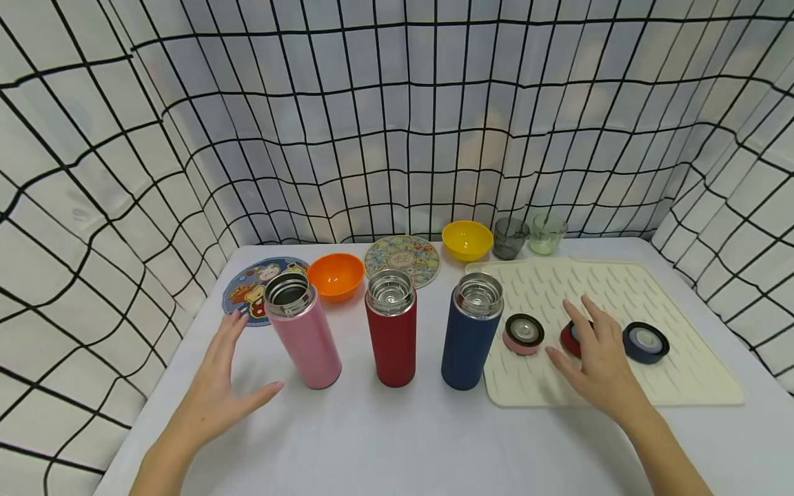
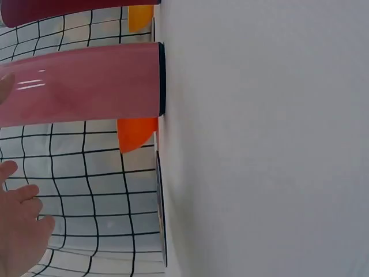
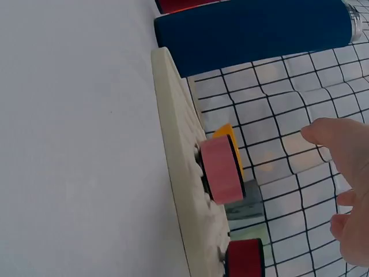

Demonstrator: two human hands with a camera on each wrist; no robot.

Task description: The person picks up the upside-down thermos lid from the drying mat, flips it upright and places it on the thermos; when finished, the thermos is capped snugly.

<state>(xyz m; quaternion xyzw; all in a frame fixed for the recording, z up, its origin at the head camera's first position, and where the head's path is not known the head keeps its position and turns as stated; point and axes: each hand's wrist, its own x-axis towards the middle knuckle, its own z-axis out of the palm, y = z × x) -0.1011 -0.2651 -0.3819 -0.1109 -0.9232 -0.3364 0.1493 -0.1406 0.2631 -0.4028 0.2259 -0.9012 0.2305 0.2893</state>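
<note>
Bordering the white table (image 1: 397, 441), black netting (image 1: 435, 24) rises behind three bottles (image 1: 392, 344).

- Bowl, glossy orange, round: upright, just right of a blue round mat with cartoon figures (image 1: 238, 293). Point on bowl (image 1: 336, 277).
- Flat round mat, multicoloured print (image 1: 403, 258): back of table, between the two bowls.
- Bowl, glossy yellow, round (image 1: 468, 241): upright, near back edge.
- Tumbler, smoky grey, transparent (image 1: 510, 239): right of yellow bowl.
- Tumbler, pale green, transparent (image 1: 548, 235): just beside the grey one.
- Rectangular cream mat, ridged (image 1: 645, 296): right side.
- Table, white surface (image 1: 397, 448).
- Black square-mesh net (image 1: 435, 85): hangs before pale sheeting (image 1: 347, 62).
</note>
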